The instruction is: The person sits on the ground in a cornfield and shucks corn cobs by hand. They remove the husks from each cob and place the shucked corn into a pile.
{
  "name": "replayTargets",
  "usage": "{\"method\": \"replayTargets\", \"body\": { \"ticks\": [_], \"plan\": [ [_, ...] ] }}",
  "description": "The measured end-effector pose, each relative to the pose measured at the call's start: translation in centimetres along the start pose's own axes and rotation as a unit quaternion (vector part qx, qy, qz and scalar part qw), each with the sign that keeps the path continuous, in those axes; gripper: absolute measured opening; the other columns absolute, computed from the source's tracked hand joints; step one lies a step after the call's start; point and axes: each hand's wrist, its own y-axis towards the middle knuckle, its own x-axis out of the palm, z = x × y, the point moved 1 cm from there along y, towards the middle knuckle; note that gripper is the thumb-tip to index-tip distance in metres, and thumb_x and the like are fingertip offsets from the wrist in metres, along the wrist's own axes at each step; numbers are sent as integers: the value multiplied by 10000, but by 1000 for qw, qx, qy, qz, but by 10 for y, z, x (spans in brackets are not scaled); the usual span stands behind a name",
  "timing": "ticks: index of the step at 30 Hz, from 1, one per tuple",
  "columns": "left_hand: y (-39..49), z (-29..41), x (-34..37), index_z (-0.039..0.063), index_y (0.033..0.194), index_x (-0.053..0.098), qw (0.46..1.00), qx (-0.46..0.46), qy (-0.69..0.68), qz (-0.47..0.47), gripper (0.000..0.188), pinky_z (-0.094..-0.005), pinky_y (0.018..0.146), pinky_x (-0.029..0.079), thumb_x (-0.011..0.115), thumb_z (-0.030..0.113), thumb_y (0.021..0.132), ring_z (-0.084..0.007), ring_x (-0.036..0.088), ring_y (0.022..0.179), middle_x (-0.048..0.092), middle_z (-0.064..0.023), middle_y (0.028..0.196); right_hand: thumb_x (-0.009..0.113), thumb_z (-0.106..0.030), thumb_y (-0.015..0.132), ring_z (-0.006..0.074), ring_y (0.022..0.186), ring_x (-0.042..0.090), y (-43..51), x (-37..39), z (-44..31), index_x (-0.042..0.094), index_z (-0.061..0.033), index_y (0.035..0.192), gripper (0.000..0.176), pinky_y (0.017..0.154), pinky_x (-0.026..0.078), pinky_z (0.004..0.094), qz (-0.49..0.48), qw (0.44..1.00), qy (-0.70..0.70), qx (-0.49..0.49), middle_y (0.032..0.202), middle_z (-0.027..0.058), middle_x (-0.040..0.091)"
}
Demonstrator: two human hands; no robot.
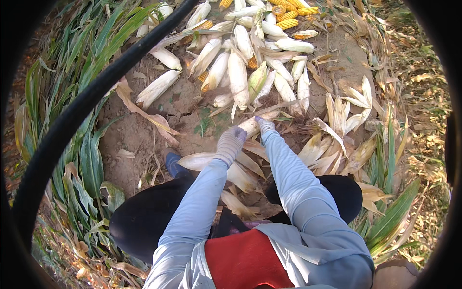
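Observation:
Directly before me an ear of corn in pale husk (249, 127) lies slantwise between my hands. My left hand (232, 143), in a striped glove with purple fingertips, has its fingers curled at the ear's near end. Across its middle lies my gloved right hand (265, 124), its purple thumb on the husk; its other fingers are mostly hidden. Loose dry husks (243, 177) lie on the ground below my forearms. Just beyond the ear, several unhusked ears (238, 81) lie in a heap.
Bare yellow cobs (288, 16) are at the far end of the heap. Peeled-back husks (326, 151) lie to my right. Green corn stalks (83, 144) line the left side. A dark curved bar (97, 90) crosses the view at left. My shoe (173, 162) rests on the soil.

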Motion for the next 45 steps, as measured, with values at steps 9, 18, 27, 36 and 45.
{"method": "replayTargets", "body": {
  "ticks": [9,18,27,36,45],
  "plan": [
    [-3,6,-40,23,1167,540,998,-42,17,35,480,-376,906,417,553,371,837,-326,563,1035,606,-186,1081,705,-191,758,278,909,603,-50,4,19,499,-19,1162,485,779,522,393,-138,981,110,-83,1043,130,599],
    [-39,31,-42,17,1296,432,964,24,-216,-153,825,-313,967,339,292,690,840,-276,490,1124,530,-209,1196,721,-268,755,237,1032,540,-286,-66,-77,347,9,1307,722,883,463,333,-255,912,93,-308,1181,144,524],
    [-119,68,-23,-13,1232,454,965,136,-209,-79,649,-301,903,396,583,485,836,-224,530,1025,568,-159,1123,633,-405,823,184,1027,518,-249,-105,-119,422,26,1276,660,897,410,299,-190,899,76,-388,1159,81,545],
    [-112,43,15,-26,1203,440,968,132,-212,17,548,-280,834,423,622,350,850,-187,528,949,584,-119,1063,499,-428,891,164,939,510,-282,-79,-111,554,-26,1169,492,850,399,271,-123,905,187,-361,1057,57,587],
    [-71,-8,52,-8,1197,428,959,218,-149,107,486,-291,833,433,568,321,868,-205,536,966,563,-136,1071,484,-379,916,112,665,489,-256,-72,-109,549,-37,1179,436,605,415,241,-90,900,197,-378,879,45,594]
  ]
}}
